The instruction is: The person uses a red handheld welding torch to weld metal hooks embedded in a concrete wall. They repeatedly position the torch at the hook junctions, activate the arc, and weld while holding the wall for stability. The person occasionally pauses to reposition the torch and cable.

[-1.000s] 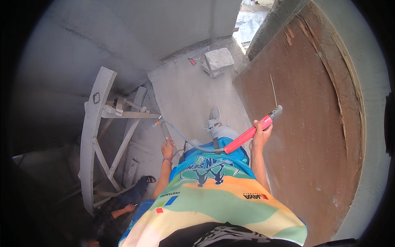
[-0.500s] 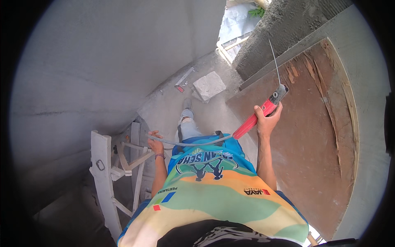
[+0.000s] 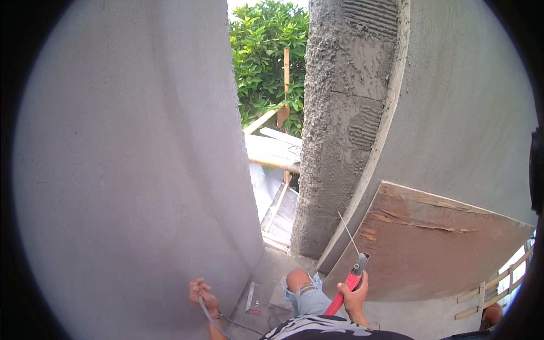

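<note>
My right hand is wrapped round the red handle of a welding electrode holder. From the holder's dark jaw a thin welding rod points up and forward, its tip in front of the rough pillar edge. Low on the left, my left hand is closed on a grey cable, which curves down toward my body. My bent knee in torn jeans shows between the two hands.
A smooth grey wall rises on the left, a rough concrete pillar right of the gap. Bamboo poles cross the gap before green foliage. A brown wooden board leans at right. A metal strip with a red end lies on the floor.
The view has tilted up, bringing the gap, pillar and foliage into sight. Both hands now appear lower in the picture, still holding the cable and the electrode holder. My knee has come into view.
</note>
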A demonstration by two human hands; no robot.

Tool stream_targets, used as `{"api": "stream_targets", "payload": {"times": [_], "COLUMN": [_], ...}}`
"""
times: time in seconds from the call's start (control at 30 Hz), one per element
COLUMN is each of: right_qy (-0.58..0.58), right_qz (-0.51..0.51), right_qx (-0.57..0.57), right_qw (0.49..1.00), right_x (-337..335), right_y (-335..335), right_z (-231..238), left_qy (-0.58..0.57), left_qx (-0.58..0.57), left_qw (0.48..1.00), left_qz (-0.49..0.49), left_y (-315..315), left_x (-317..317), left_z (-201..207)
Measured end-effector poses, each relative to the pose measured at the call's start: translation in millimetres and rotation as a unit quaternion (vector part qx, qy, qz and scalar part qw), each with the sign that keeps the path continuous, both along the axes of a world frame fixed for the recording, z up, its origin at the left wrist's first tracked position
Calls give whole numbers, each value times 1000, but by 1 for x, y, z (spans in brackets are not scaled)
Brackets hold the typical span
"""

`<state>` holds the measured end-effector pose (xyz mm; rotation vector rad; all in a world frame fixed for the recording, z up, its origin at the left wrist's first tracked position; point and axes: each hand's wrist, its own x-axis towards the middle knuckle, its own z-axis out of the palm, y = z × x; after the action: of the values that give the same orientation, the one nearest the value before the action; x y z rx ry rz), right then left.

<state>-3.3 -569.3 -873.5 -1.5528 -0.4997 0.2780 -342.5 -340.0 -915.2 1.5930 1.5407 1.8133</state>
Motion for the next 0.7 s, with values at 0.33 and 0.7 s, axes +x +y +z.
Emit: {"api": "stream_targets", "payload": {"times": [0.33,0.7], "right_qy": [0,-78], "right_qz": [70,161], "right_qx": [110,342], "right_qw": [991,922], "right_x": [45,133], "right_y": [159,298], "right_z": [54,381], "left_qy": [-97,189], "left_qx": [116,403], "left_qw": [988,882], "left_qz": [-13,156], "left_y": [127,160], "left_x": [72,100], "left_z": [98,450]}}
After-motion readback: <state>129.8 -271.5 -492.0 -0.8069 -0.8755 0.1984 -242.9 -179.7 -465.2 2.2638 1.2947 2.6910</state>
